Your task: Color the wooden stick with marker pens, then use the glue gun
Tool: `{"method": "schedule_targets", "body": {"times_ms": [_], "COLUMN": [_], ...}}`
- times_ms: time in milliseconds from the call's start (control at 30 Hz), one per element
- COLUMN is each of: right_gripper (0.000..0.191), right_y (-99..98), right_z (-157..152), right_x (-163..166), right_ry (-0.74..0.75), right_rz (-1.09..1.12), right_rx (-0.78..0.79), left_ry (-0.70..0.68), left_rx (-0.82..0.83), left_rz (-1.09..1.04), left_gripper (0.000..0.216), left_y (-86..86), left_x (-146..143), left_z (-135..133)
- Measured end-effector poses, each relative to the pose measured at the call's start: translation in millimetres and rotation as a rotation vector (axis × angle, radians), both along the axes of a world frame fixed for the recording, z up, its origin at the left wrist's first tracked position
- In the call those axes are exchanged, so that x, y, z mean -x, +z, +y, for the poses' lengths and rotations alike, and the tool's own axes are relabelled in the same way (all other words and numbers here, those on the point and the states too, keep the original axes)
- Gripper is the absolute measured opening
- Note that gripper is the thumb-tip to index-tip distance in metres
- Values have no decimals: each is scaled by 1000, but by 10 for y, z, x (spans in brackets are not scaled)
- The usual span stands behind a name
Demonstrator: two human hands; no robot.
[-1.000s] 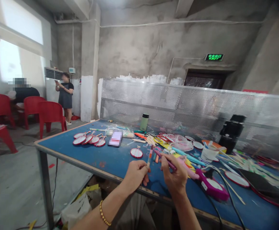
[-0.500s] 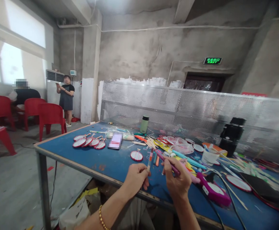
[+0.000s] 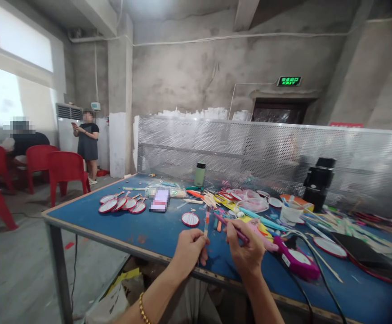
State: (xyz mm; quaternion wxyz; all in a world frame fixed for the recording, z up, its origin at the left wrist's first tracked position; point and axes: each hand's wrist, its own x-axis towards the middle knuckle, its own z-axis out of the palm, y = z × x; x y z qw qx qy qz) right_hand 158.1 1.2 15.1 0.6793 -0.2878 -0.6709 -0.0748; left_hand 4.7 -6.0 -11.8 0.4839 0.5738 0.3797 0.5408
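My left hand [image 3: 189, 248] is closed around the lower end of a thin flat stick [image 3: 206, 226], pale below and orange-red higher up, which points up and away from me. In my right hand [image 3: 246, 247] is a purple pen [image 3: 239, 233], gripped as for writing, its tip aimed left towards the stick but apart from it. A small round red-rimmed disc [image 3: 190, 219] lies on the blue table [image 3: 122, 227] just beyond my left hand. Small coloured sticks [image 3: 219, 225] lie between the hands. Right of my right hand rests a purple device [image 3: 299, 262] with a pale top.
Several red-rimmed discs with handles [image 3: 122, 203] overlap at the left, near a phone [image 3: 160, 200]. A green bottle [image 3: 200, 174] stands behind. Clutter, a white cup [image 3: 289, 213] and black cables [image 3: 300, 288] fill the right. A perforated metal panel [image 3: 196, 139] borders the table's back.
The view has shifted slightly, so the scene sits a little further left. Both hands keep their holds on the stick and the pen, with hardly any movement over the table.
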Motion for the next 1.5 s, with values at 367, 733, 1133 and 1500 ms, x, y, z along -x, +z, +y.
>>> {"method": "schedule_targets", "body": {"times_ms": [367, 733, 1133, 1500], "right_gripper": [25, 19, 19, 21], "right_y": [54, -37, -96, -179], "right_z": [46, -244, -174, -229], "right_x": [-279, -274, 95, 72], "right_ry": [-72, -45, 279, 72], "right_rz": [192, -36, 342, 104], "right_rx": [181, 253, 290, 333], "left_ry": [-24, -41, -42, -14], "left_rx": [-14, -2, 42, 21], "left_rz": [1, 1, -39, -34], "left_gripper": [28, 25, 23, 22], "left_y": [-50, 16, 75, 38], "left_x": [32, 53, 43, 18], "left_z": [18, -28, 20, 28]}}
